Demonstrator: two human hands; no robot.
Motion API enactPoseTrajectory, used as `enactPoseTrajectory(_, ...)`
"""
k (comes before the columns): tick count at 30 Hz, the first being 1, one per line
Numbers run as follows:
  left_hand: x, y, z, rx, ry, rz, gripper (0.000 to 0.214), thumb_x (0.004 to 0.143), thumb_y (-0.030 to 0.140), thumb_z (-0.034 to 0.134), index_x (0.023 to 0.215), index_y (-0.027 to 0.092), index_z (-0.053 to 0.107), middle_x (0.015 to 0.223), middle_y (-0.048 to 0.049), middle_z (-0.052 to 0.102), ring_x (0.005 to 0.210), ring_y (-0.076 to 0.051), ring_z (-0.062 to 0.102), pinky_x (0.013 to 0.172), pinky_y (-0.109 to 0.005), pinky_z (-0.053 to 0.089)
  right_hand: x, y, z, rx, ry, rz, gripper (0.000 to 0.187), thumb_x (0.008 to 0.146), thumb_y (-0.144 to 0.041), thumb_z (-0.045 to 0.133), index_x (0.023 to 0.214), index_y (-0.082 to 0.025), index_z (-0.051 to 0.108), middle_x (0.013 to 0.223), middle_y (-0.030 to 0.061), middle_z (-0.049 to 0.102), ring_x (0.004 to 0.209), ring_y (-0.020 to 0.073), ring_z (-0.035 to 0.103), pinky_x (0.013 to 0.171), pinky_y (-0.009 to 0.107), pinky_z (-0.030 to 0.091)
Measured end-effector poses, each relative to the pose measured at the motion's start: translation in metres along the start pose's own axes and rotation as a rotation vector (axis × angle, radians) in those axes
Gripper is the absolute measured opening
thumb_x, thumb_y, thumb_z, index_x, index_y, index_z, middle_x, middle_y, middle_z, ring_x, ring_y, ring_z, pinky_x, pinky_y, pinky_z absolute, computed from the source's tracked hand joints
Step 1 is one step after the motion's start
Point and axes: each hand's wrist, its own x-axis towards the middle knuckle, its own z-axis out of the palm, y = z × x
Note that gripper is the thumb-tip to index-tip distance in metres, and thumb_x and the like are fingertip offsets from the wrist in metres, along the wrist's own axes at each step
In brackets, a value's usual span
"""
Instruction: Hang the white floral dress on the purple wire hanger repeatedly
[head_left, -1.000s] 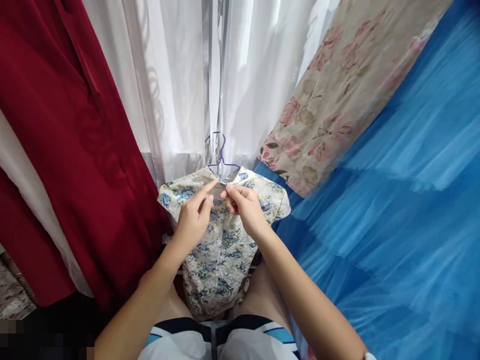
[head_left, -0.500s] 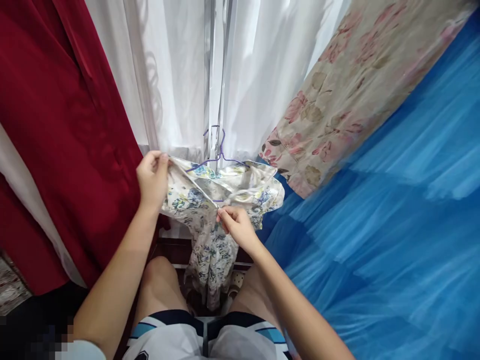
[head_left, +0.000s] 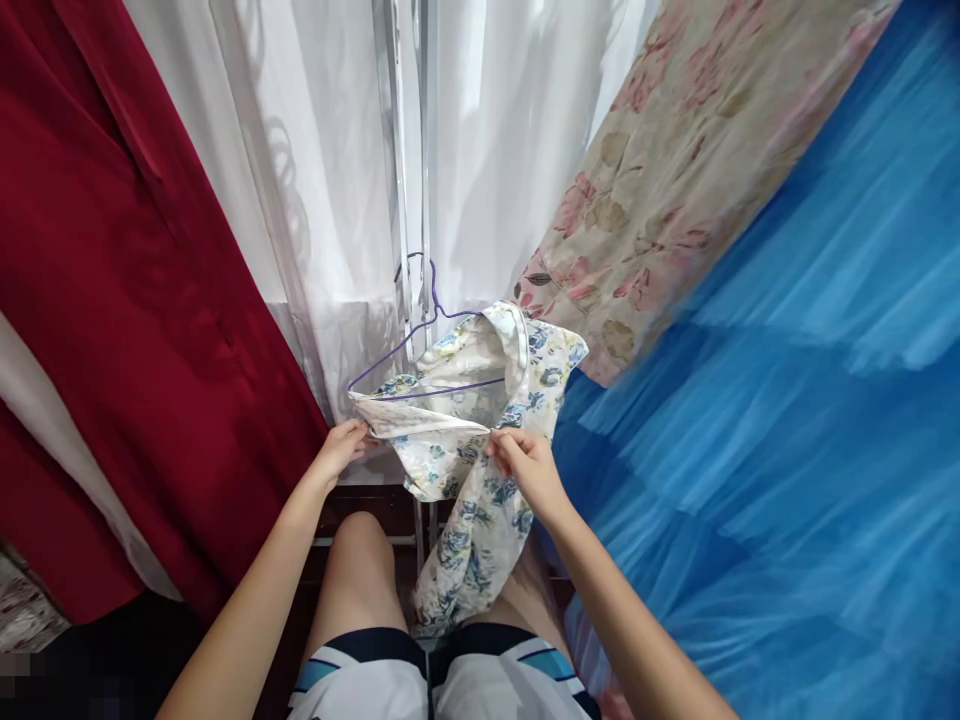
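A small floral dress [head_left: 472,440], cream with blue flowers, hangs half off a purple wire hanger [head_left: 420,335] hooked on a white vertical rail. My left hand [head_left: 341,450] pinches the dress's left edge, pulled below the hanger's bare left arm. My right hand [head_left: 525,465] grips the fabric in front, just right of centre. The dress's right shoulder still sits over the hanger's right side. Its skirt drops between my knees.
A dark red garment [head_left: 112,300] hangs at the left, white sheer curtains [head_left: 322,180] behind the rail, a pink floral cloth [head_left: 675,170] at upper right, and blue tulle [head_left: 787,450] fills the right side.
Both hands were pinching the collar; then my left hand pulled the left shoulder off the hanger and lowered it. The hanger's left arm now shows bare, and the dress is bunched to the right.
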Motion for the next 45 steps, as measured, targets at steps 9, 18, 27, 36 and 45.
enactPoseTrajectory(9,-0.031,0.037,0.051,0.068,-0.265,0.271,0.032,0.080,0.049,0.065,0.082,0.017,0.066,0.085,-0.0044,0.068,0.086,-0.020,0.062,0.083,-0.031,0.048,-0.035,0.052,-0.022,-0.205,-0.113,0.175,0.038,0.087,-0.040,0.050,0.057,-0.018,0.060,0.039,-0.0039,0.045,0.039,0.0120,0.037,0.046,0.025,0.027)
enactPoseTrajectory(18,-0.104,0.096,0.099,0.071,-0.287,0.552,0.022,0.094,0.038,0.055,0.095,0.019,0.065,0.092,-0.0039,0.067,0.089,-0.018,0.063,0.083,-0.028,0.049,-0.036,0.009,-0.008,-0.589,-0.272,-0.101,0.040,0.065,-0.041,0.082,0.094,-0.020,0.064,0.083,0.0030,0.065,0.075,0.0209,0.057,0.069,0.030,0.043)
enactPoseTrajectory(27,-0.117,0.057,0.137,-0.191,-0.706,0.322,0.057,0.087,0.037,0.065,0.139,0.026,0.044,0.131,-0.0114,0.059,0.114,-0.025,0.061,0.097,-0.039,0.048,-0.092,-0.012,0.000,0.412,-0.307,0.384,0.035,0.064,-0.033,0.070,0.095,-0.018,0.069,0.084,0.0096,0.072,0.083,0.0296,0.068,0.078,0.042,0.054)
enactPoseTrajectory(36,-0.117,0.017,0.068,0.456,-0.768,0.257,0.024,0.083,0.041,0.065,0.084,0.018,0.072,0.079,-0.0015,0.069,0.074,-0.019,0.061,0.069,-0.027,0.045,-0.083,-0.041,-0.057,0.344,-0.466,0.473,0.023,0.053,-0.031,0.078,0.073,-0.020,0.073,0.064,0.0082,0.069,0.062,0.0265,0.066,0.060,0.037,0.053)
enactPoseTrajectory(45,-0.073,0.028,-0.048,0.976,-0.451,0.596,0.011,0.082,0.027,0.058,0.076,0.022,0.066,0.081,-0.0023,0.065,0.093,-0.022,0.054,0.091,-0.036,0.029,-0.036,-0.032,-0.059,0.121,-0.058,0.107,0.012,0.060,-0.025,0.076,0.056,-0.018,0.068,0.054,0.0015,0.057,0.046,0.0137,0.044,0.044,0.027,0.033)
